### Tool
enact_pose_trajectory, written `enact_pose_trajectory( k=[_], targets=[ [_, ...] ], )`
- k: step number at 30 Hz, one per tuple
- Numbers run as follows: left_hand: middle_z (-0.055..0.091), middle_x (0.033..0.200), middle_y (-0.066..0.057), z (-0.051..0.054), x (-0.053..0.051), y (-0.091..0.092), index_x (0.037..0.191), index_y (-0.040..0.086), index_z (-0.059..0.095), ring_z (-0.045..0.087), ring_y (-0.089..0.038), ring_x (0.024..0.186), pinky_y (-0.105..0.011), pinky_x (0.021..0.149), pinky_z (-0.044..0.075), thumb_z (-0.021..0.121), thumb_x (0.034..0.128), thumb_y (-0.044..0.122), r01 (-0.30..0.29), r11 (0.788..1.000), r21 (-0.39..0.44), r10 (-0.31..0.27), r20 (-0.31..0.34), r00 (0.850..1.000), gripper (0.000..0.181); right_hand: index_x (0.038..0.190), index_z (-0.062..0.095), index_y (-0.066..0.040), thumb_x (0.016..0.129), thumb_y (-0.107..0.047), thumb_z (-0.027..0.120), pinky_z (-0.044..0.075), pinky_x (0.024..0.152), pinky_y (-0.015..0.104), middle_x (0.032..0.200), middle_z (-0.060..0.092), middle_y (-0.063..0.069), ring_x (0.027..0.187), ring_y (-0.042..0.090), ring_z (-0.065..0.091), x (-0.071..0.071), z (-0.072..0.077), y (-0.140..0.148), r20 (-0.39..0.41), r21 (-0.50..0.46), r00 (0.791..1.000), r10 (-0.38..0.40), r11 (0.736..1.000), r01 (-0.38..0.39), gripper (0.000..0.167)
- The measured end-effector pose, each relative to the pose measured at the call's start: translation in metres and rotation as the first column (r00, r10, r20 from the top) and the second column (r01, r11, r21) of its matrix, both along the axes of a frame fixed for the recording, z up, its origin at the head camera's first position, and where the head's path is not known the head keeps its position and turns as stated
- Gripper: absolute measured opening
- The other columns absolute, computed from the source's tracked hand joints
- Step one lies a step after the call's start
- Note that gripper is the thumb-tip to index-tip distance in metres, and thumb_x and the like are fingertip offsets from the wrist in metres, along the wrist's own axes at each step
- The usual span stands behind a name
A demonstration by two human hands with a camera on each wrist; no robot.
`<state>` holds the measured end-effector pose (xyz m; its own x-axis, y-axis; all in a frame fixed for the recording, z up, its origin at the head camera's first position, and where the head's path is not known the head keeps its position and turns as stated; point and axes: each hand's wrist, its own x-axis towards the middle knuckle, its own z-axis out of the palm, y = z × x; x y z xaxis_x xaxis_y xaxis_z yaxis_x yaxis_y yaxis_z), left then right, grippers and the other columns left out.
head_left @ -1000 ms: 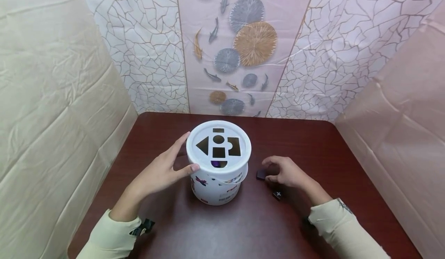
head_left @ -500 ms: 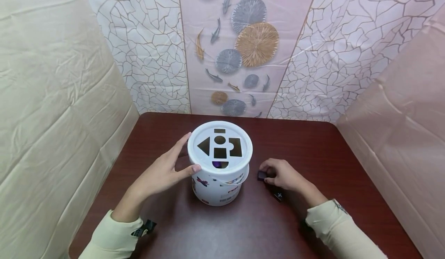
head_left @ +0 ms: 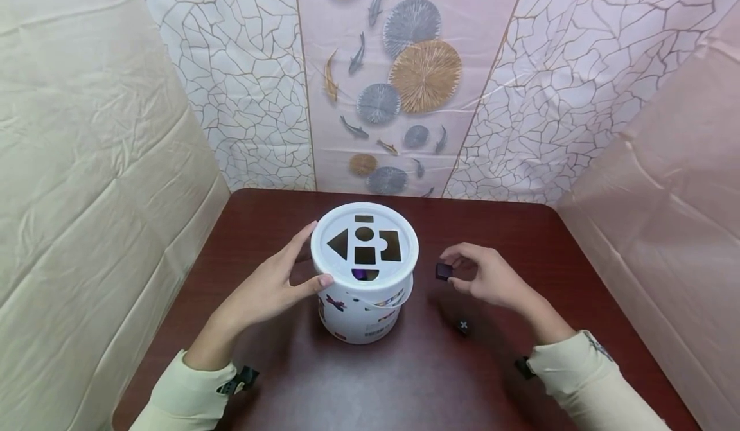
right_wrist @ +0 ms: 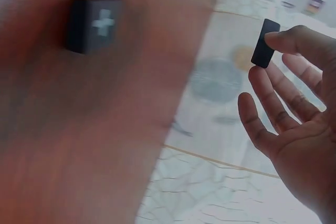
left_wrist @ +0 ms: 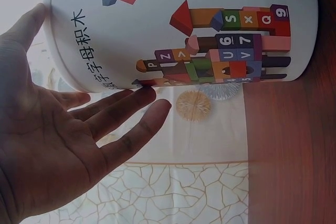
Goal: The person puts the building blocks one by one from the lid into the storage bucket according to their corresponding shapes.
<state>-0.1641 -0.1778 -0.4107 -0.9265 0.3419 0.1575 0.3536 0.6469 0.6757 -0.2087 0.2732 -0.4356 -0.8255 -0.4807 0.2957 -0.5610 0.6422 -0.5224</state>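
Note:
A white bucket stands upright on the table, its lid pierced with holes of several shapes. Something purple shows through the half-round hole. My left hand touches the lid's left side with spread, mostly straight fingers; in the left wrist view its fingers reach along the printed wall. To the right of the bucket, my right hand pinches a small dark block between thumb and fingers, off the table. Below that hand lies another dark block with a white plus sign, larger in the right wrist view.
The dark red wooden table runs back to a patterned cloth wall. Pale cloth hangs along both sides. The bucket's white handle hangs down its front right.
My right hand has taken hold of the dark block and lifted it from the table. The plus-sign block stays there. The left hand and bucket have hardly moved.

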Motion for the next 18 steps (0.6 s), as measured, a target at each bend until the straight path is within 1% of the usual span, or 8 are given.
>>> enact_pose_trajectory(
  k=[3, 8, 10, 15, 18],
  targets=[
    [0.034, 0.181, 0.003, -0.001, -0.001, 0.0, 0.174, 0.053, 0.009, 0.042, -0.031, 0.164, -0.071, 0.124, 0.042, 0.074, 0.0923, 0.078, 0.001, 1.0, -0.001, -0.001, -0.004, 1.0, 0.107, 0.126, 0.076, -0.012, 0.083, 0.006, 0.091, 0.066, 0.089, 0.044, 0.112, 0.08, 0.0, 0.099, 0.021, 0.076, 0.004, 0.017, 0.0, -0.038, 0.0, 0.999, -0.004, 1.0, 0.004, 0.049],
    [0.034, 0.181, 0.003, -0.001, -0.001, 0.0, 0.174, 0.053, 0.009, 0.043, -0.031, 0.164, -0.072, 0.124, 0.043, 0.074, 0.0919, 0.079, -0.001, 1.0, -0.001, 0.001, -0.002, 1.0, 0.108, 0.126, 0.076, -0.014, 0.085, 0.002, 0.092, 0.065, 0.088, 0.039, 0.112, 0.08, -0.004, 0.097, 0.024, 0.076, 0.008, 0.041, -0.002, -0.091, -0.016, 0.996, 0.006, 1.0, -0.008, 0.047],
    [0.034, 0.18, 0.004, -0.001, -0.001, 0.0, 0.174, 0.053, 0.009, 0.043, -0.031, 0.164, -0.072, 0.123, 0.043, 0.074, 0.0915, 0.08, -0.002, 1.0, -0.001, 0.002, 0.002, 1.0, 0.108, 0.126, 0.076, -0.015, 0.085, 0.0, 0.093, 0.064, 0.087, 0.035, 0.111, 0.08, -0.006, 0.095, 0.021, 0.076, 0.01, 0.049, -0.004, -0.109, -0.028, 0.994, 0.012, 1.0, -0.015, 0.047],
    [0.039, 0.178, 0.003, 0.001, -0.001, 0.0, 0.174, 0.052, 0.01, 0.048, -0.03, 0.16, -0.071, 0.122, 0.045, 0.074, 0.0912, 0.08, 0.0, 1.0, -0.006, 0.0, 0.004, 1.0, 0.108, 0.125, 0.077, -0.019, 0.084, -0.002, 0.095, 0.06, 0.088, 0.024, 0.112, 0.079, -0.01, 0.097, 0.008, 0.075, 0.013, 0.068, -0.012, -0.154, -0.05, 0.987, 0.037, 0.998, -0.046, 0.048],
    [0.042, 0.176, 0.002, 0.003, -0.002, 0.0, 0.174, 0.052, 0.011, 0.05, -0.029, 0.158, -0.071, 0.121, 0.046, 0.074, 0.0915, 0.079, 0.006, 1.0, -0.009, -0.006, -0.001, 1.0, 0.107, 0.126, 0.077, -0.021, 0.084, -0.004, 0.095, 0.059, 0.09, 0.019, 0.114, 0.078, -0.011, 0.099, 0.006, 0.074, 0.015, 0.078, -0.02, -0.179, -0.062, 0.982, 0.058, 0.996, -0.07, 0.049]
  ],
)
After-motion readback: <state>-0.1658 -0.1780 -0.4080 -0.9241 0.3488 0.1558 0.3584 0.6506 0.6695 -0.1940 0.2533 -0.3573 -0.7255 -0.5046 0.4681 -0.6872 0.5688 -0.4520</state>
